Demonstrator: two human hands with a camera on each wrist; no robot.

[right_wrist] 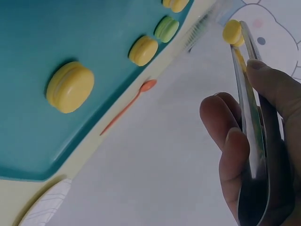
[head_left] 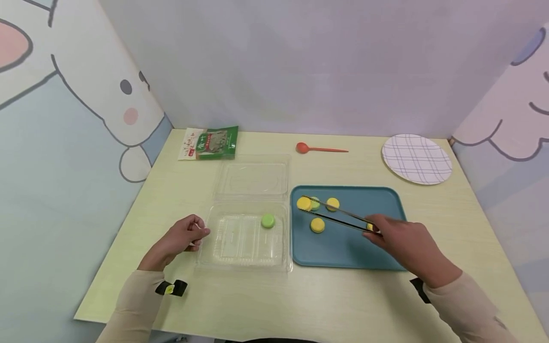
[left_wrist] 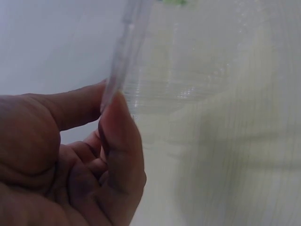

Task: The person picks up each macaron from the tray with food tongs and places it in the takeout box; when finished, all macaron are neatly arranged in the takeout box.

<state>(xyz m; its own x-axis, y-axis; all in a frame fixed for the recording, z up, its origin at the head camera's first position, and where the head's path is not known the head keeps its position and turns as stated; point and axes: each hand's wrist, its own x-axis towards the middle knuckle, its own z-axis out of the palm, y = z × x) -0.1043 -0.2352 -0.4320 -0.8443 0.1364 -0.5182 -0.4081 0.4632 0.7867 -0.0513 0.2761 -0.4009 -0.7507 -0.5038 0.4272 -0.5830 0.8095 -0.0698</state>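
Here, right hand [head_left: 403, 240] over tray [head_left: 309, 250] grips tongs [right_wrist: 254, 150] pointing left; left hand [head_left: 182, 236] pinches clear container [head_left: 227, 238].

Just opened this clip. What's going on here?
A person's right grip holds tongs that pinch a yellow macaron over the blue tray, where other macarons lie. The left grip pinches the left edge of the open clear container, which holds one green macaron.

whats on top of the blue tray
Three yellow macarons and one green macaron lie on the blue tray; tongs hold another yellow one above it. In the head view, the right hand hides most of one yellow macaron and part of the tray's right side.
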